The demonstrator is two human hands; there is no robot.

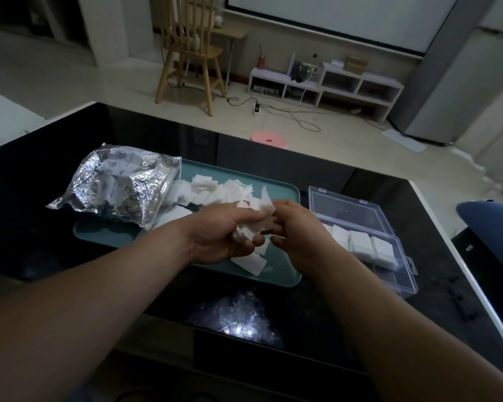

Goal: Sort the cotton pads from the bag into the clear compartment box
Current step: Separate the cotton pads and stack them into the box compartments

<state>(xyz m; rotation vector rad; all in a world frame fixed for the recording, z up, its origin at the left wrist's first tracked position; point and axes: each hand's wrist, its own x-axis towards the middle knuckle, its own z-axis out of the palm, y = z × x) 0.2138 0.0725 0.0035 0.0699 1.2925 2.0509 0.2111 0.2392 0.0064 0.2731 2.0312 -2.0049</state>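
Left hand (224,233): grips a bunch of cotton pads (251,227) above the teal tray (285,192).
Right hand (292,227): pinches the same bunch.
Clear compartment box (389,250): open, right of tray, pads inside.
Foil bag (114,187): on tray's left end.

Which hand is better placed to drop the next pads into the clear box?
Right, probably. The right hand pinches at the bunch of cotton pads that the left hand grips, and the clear compartment box lies open on its side of the tray.
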